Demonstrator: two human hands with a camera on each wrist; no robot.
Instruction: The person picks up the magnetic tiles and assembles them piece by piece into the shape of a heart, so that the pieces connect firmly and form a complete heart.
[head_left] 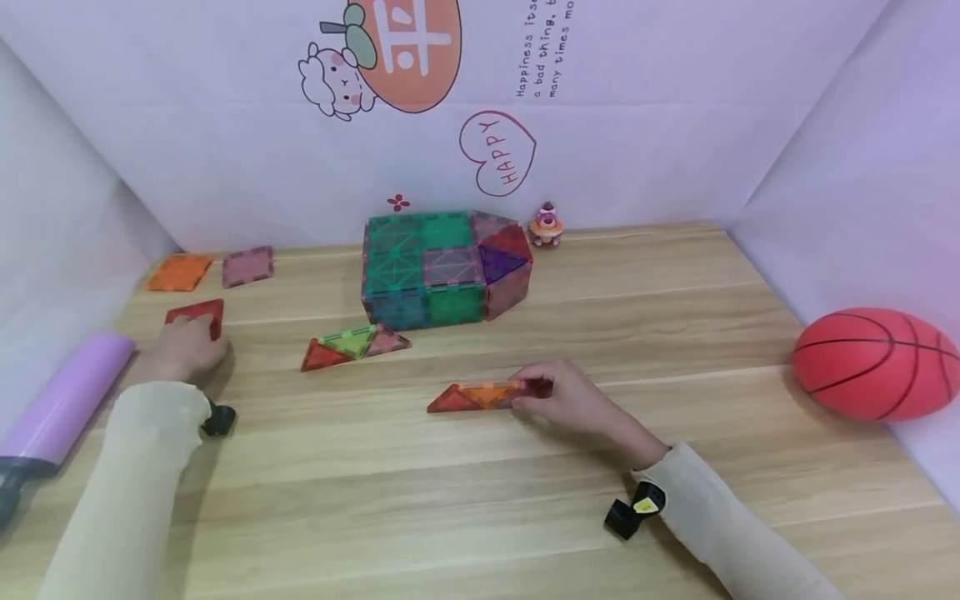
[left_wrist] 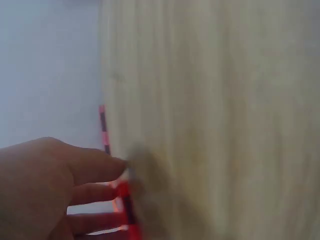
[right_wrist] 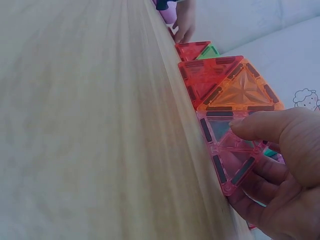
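Observation:
At the left side of the table, my left hand [head_left: 191, 346] grips a red magnetic tile [head_left: 197, 311]; in the left wrist view the thumb and fingers meet at its red edge [left_wrist: 129, 207]. My right hand [head_left: 562, 396] pinches a pink triangular magnetic tile [right_wrist: 235, 160] between thumb and fingers. It is joined to an orange triangle tile [right_wrist: 245, 92] and a red triangle tile [right_wrist: 207, 75], and this strip stands upright on its long edge. Between the hands stands a similar strip with a red [head_left: 324, 357], a green [head_left: 349, 342] and a pink triangle [head_left: 387, 340].
A green-and-pink tile box [head_left: 420, 267] stands at the back, beside a small figurine [head_left: 547, 225]. Orange [head_left: 180, 272] and pink [head_left: 248, 267] square tiles lie at the back left. A purple pump [head_left: 67, 400] lies left; a red ball [head_left: 877, 364] sits right.

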